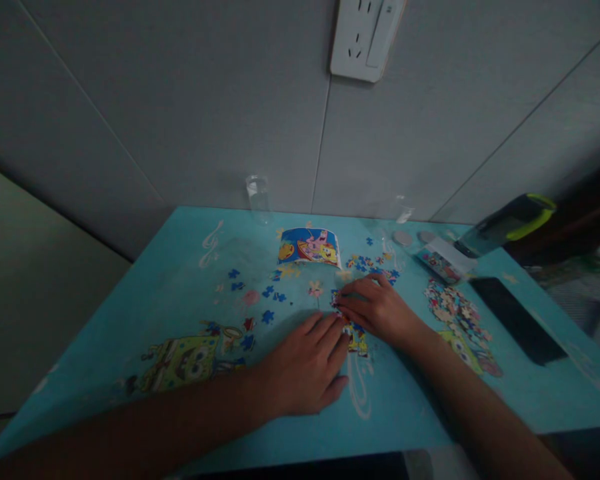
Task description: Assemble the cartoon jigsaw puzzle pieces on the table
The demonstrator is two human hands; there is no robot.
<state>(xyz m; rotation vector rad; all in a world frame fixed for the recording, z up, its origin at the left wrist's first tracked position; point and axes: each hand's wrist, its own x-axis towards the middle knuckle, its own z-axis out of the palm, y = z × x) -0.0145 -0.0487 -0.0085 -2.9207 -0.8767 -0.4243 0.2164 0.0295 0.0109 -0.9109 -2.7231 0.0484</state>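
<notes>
**Both Hands on the Partly Joined Puzzle Section**

While both forearms extend across the near edge of the turquoise table (pixel 130 293), the two hands meet at its middle over a small joined puzzle section (pixel 356 337). The left hand (pixel 305 363) lies palm down, fingers extended and close together, with the fingertips touching the near-left edge of that section. The right hand (pixel 380 308) lies flat just beyond it, fingers slightly curled and together, pressing on the far part of the section; whether a single piece is pinched under the fingers cannot be told.

Surrounding items:
- Loose blue pieces (pixel 267 303) lie scattered to the left of the hands, with more near the far right of the right hand.
- A curved reference picture card (pixel 309 245) stands at the far centre of the table.
- A dense heap of mixed pieces (pixel 455 310) lies to the right, well apart from the hands.
- A dark phone (pixel 517 320) lies flat further right.
- A bottle with a yellow-green cap (pixel 505 225) lies tilted at the far right.
- A clear glass (pixel 258 195) stands at the far edge, against the grey wall (pixel 180 100).
- A white wall socket (pixel 365 37) is mounted above.
</notes>
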